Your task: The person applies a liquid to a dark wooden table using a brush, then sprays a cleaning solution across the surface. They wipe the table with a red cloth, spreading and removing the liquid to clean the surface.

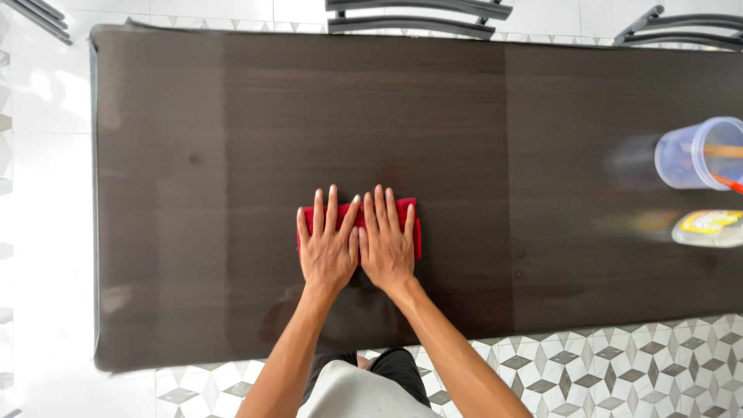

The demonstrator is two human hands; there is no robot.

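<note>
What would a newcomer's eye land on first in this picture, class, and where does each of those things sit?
First, the red cloth near the front edge of the long dark table, pressed flat under the left hand and right hand, which lie side by side with fingers spread. Next, at the table's right end, a clear plastic jug lying on its side, with a flat yellow-labelled packet just in front of it.

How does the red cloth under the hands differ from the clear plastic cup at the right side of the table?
The red cloth lies flat and folded on the dark table; the clear cup lies tipped on its side. The cloth is opaque red, while the cup is see-through and bluish. The left hand and right hand press on the cloth; the cup is untouched. Both rest on the same table.
</note>
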